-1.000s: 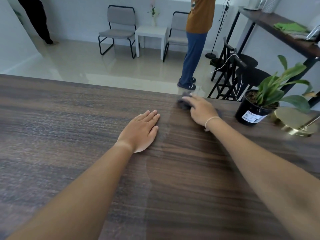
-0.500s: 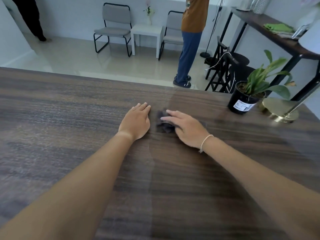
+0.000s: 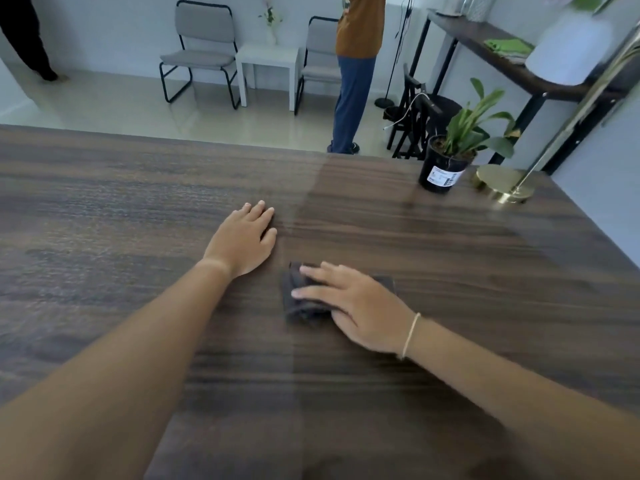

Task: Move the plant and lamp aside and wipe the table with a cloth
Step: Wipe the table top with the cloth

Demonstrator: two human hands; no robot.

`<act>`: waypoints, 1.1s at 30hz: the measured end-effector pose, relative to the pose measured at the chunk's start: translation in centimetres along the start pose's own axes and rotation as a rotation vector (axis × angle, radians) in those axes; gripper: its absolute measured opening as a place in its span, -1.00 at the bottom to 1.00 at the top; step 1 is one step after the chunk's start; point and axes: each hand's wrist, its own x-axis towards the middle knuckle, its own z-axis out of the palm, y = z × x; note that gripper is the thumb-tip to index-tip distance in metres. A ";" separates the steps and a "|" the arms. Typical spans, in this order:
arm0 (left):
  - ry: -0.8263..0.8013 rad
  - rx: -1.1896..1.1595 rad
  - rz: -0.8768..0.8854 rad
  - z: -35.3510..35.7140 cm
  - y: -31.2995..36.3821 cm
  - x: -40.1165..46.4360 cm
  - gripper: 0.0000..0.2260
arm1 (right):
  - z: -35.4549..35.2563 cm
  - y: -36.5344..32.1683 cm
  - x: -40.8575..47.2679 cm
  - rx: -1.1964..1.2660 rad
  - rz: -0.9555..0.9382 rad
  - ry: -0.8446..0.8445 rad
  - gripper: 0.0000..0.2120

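Observation:
A dark grey folded cloth (image 3: 298,304) lies on the dark wooden table (image 3: 138,209) near its middle. My right hand (image 3: 353,304) presses flat on the cloth, fingers spread over it. Just to the left and farther from me, my left hand (image 3: 244,239) rests palm down on the bare wood, holding nothing. A green plant in a black pot (image 3: 441,168) stands at the table's far right corner. Beside it is the lamp with a round brass base (image 3: 504,181), a slanting brass stem and a white shade. The tabletop right of the hands looks darker and damp.
Past the far table edge a person in an orange top and blue trousers (image 3: 355,71) stands on the tiled floor. Two grey chairs (image 3: 201,46) flank a small white side table (image 3: 268,60) at the wall. Black stools (image 3: 420,116) and a dark shelf (image 3: 502,57) stand at the right.
My right hand has dragged the cloth from the far table edge back toward me, past the left hand. The left hand has stayed flat in place.

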 end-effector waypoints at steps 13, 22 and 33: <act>-0.063 0.091 -0.082 1.1 4.9 -8.0 -0.48 | -0.8 -0.9 -9.8 -0.054 0.223 0.105 -0.49; -0.117 0.041 0.054 3.3 11.9 -12.6 -0.49 | -7.6 8.8 -26.0 -0.058 0.820 0.312 -0.50; -0.107 0.030 0.168 2.8 21.1 -13.2 -0.51 | -5.1 0.8 -34.2 -0.177 0.435 0.246 -0.64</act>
